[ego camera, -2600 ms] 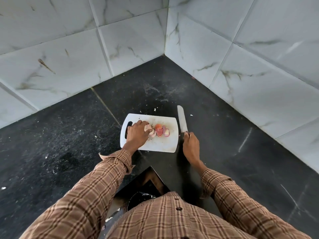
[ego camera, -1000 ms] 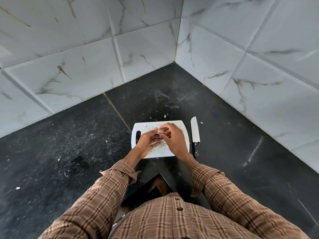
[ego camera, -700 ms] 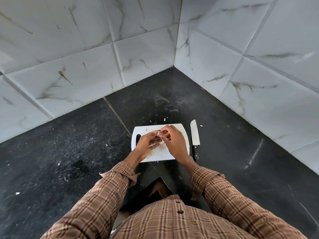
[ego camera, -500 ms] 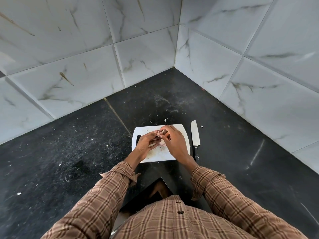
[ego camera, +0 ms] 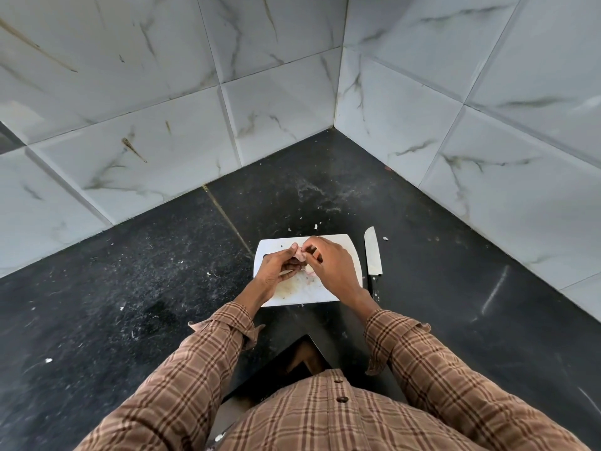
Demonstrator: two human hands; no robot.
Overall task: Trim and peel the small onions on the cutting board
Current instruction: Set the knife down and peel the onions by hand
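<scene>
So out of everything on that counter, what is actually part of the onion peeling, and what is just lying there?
Part of the job:
- small onion, held between left hand and right hand
- white cutting board
- knife, lying beside the board

Just lying about:
- pale scraps on the black counter
- marble wall tiles

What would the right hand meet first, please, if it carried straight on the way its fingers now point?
Most likely the small onion and the left hand pinching it: the right hand points left toward them, fingertips apparently already touching.
</scene>
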